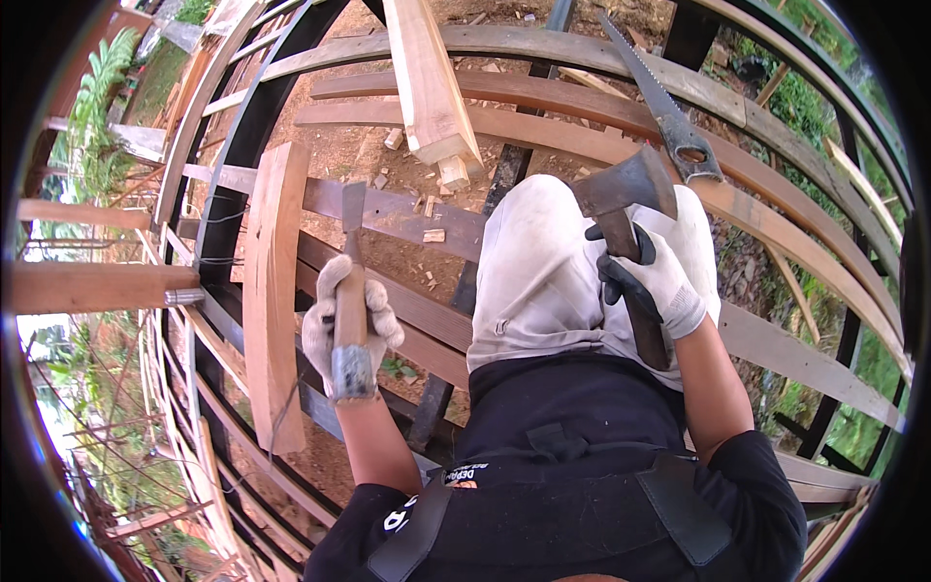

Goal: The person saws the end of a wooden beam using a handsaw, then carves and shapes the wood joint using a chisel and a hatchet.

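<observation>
My left hand (322,335), in a whitish knit glove, is closed round the wooden handle of a chisel (351,306). Its flat blade points away from me, and a grey band wraps the butt of the handle. A black-palmed white glove covers my right hand (669,283), whose fingers wrap the dark wooden handle of a hatchet (632,184). The hatchet's broad, dull metal head is up over my knees. Just left of the chisel lies a thick squared timber (272,301). Another timber (427,82), with a tenon cut on its near end, extends away from me ahead.
A handsaw (664,109) rests on the curved-looking planks (582,145) at the far right. Gaps between planks and dark metal bars show reddish ground below, scattered with wood chips (433,236). A beam (97,288) juts in from the left.
</observation>
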The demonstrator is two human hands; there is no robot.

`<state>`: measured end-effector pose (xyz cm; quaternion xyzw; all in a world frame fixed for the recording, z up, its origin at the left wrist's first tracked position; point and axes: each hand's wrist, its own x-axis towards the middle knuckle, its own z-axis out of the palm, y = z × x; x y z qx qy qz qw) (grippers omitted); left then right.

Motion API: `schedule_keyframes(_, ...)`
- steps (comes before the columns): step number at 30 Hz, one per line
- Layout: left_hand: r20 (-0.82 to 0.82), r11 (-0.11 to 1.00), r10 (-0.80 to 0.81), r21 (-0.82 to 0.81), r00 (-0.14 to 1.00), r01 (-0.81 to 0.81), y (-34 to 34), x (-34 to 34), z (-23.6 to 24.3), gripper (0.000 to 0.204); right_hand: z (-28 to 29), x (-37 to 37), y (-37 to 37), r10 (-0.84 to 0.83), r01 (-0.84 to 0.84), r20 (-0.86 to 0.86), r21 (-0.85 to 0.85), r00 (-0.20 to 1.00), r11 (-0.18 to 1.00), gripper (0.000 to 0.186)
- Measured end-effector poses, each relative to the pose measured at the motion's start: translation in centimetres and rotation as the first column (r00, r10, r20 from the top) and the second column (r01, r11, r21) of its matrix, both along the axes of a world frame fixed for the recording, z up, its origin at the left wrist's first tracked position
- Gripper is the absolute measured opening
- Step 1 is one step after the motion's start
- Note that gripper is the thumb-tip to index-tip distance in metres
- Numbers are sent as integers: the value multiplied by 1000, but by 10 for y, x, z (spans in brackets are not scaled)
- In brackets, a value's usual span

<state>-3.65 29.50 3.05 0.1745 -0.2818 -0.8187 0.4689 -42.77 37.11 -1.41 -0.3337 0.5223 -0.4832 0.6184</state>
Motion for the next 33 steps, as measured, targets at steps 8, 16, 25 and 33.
schedule_keyframes(8, 2, 992, -35, -120, 999, 35, -23, -23, 28, 49, -36, -32, -21, -72, 31, 220, 183, 973, 983, 37)
schedule_keyframes(16, 344, 887, 318, -437, 884, -149, -41, -84, 25, 47, -37, -44, -25, -99, 39, 251, 233, 963, 972, 36)
schedule_keyframes(25, 611, 596, 791, -775, -11, -208, -81, -66, 41, 37, -34, -51, -31, -80, 38, 217, 192, 973, 981, 36)
schedule_keyframes(33, 462, 436, 886, -803, 39, -407, -91, -19, 30, 31, -36, -35, -32, -23, 10, 55, 236, 998, 972, 28)
